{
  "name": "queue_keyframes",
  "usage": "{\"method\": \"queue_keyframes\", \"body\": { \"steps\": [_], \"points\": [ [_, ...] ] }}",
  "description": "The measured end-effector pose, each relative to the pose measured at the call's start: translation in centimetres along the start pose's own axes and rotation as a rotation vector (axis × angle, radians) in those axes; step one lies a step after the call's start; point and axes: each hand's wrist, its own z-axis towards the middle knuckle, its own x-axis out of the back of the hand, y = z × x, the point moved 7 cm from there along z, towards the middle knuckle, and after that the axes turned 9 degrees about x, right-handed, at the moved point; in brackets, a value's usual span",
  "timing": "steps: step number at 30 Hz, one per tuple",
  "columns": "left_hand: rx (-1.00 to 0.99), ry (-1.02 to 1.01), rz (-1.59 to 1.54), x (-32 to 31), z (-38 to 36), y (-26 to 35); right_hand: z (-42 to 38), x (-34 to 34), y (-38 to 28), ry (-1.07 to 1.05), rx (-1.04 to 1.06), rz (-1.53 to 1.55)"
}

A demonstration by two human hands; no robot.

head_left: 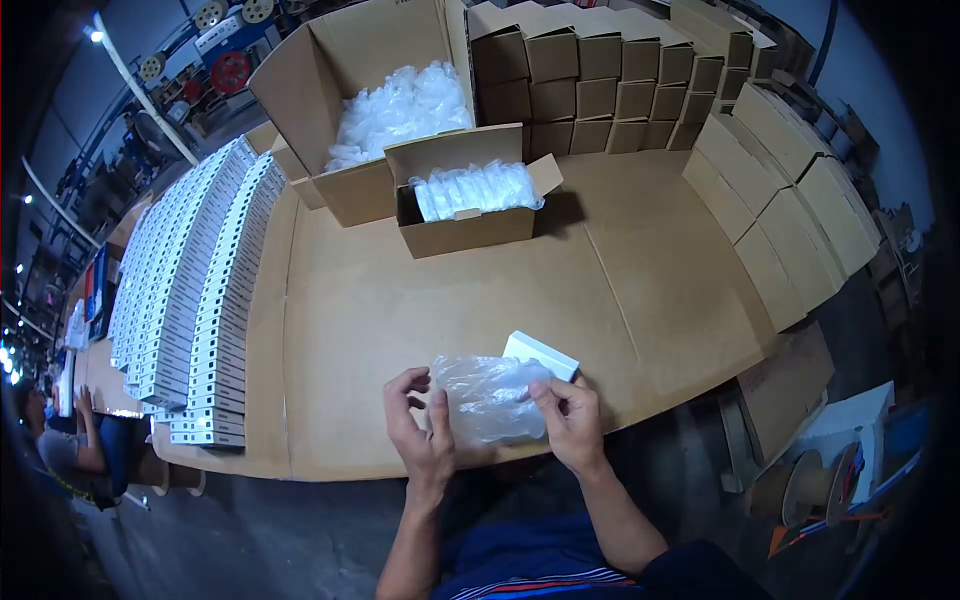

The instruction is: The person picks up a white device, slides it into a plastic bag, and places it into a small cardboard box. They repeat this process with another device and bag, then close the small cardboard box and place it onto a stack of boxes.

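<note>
A brown bench [680, 250] filled the middle of the frame, with dark grey floor [230, 540] at lower left. A bluish wall [865, 70] rose at upper right, 1 lamp [97, 36] glowed at upper left, and another table [108, 378] stood at far left.

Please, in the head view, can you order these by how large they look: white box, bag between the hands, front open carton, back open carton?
1. Back carton
2. Front carton
3. Bag
4. White box, partly covered by the bag
</note>
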Motion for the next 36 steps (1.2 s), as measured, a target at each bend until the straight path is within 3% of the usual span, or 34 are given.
{"method": "queue_keyframes", "body": {
  "steps": [4,5,8,16,25,29,33,36],
  "points": [
    [-0.511,-0.118,0.367,-0.5,0.3,5.3,0.2,-0.1,-1.6,-0.002,0.143,-0.062],
    [-0.53,-0.165,0.415,-1.0,0.7,6.5,0.2,-0.1,-1.8,-0.006,0.151,-0.06],
    [-0.542,-0.327,0.539,-2.3,1.1,6.5,0.4,0.2,-1.9,0.006,0.165,-0.053],
    [-0.544,-0.263,0.377,-2.3,0.8,5.3,0.1,0.6,-0.4,-0.036,0.039,-0.009],
    [-0.506,-0.218,0.245,-1.6,0.8,4.7,-0.3,0.7,1.3,0.057,-0.093,0.069],
    [-0.39,-0.344,0.323,-2.7,1.2,3.7,0.2,0.7,-1.6,-0.019,0.084,-0.217],
    [-0.365,-0.529,0.335,-3.5,1.1,3.4,0.7,0.5,-2.8,-0.001,0.282,-0.251],
    [-0.182,-0.6,0.228,-4.1,0.6,2.3,0.9,0.2,-3.4,-0.043,0.341,-0.248]
  ]
}}
